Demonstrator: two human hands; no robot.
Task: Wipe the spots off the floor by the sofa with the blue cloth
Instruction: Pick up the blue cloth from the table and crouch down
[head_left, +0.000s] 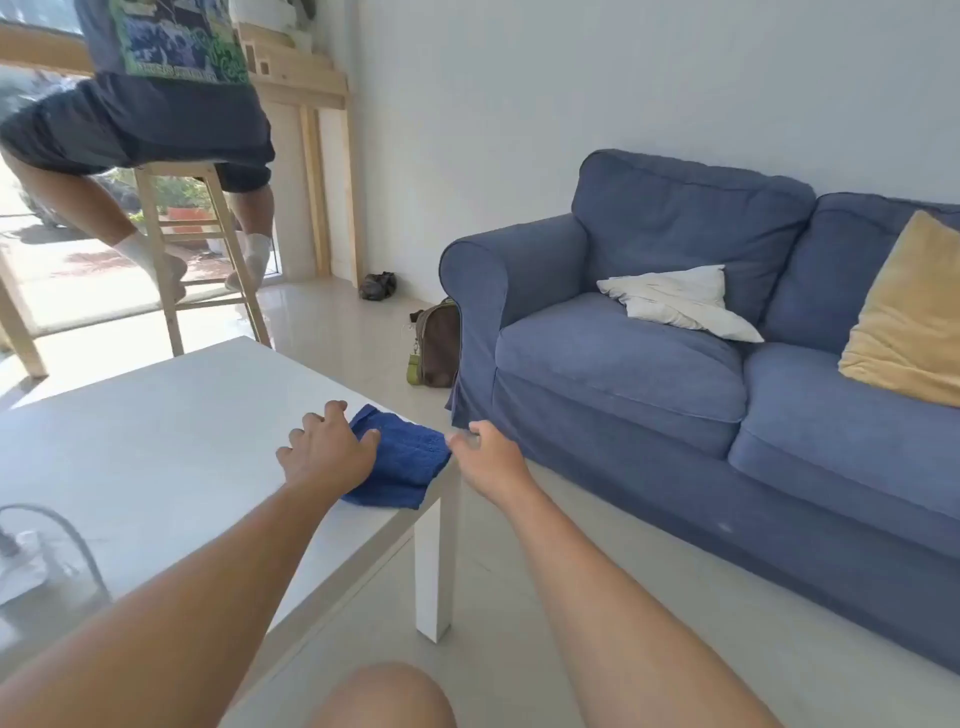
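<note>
A folded blue cloth (402, 460) lies on the right corner of a white coffee table (171, 441). My left hand (327, 449) rests on the cloth's left part, fingers spread and thumb pressing the fabric. My right hand (485, 457) is at the table corner just right of the cloth, its fingertips touching the cloth's edge; I cannot tell if it grips it. The blue sofa (701, 374) stands to the right, with pale tiled floor (597, 597) between it and the table. No spots show on the floor from here.
Another person sits on a wooden stool (208, 249) at the back left. A brown bag (436, 343) leans by the sofa's arm, and a dark bundle (378, 286) lies by the wall. White and yellow cushions are on the sofa. Cables (47, 540) lie on the table's left. My knee (379, 696) shows below.
</note>
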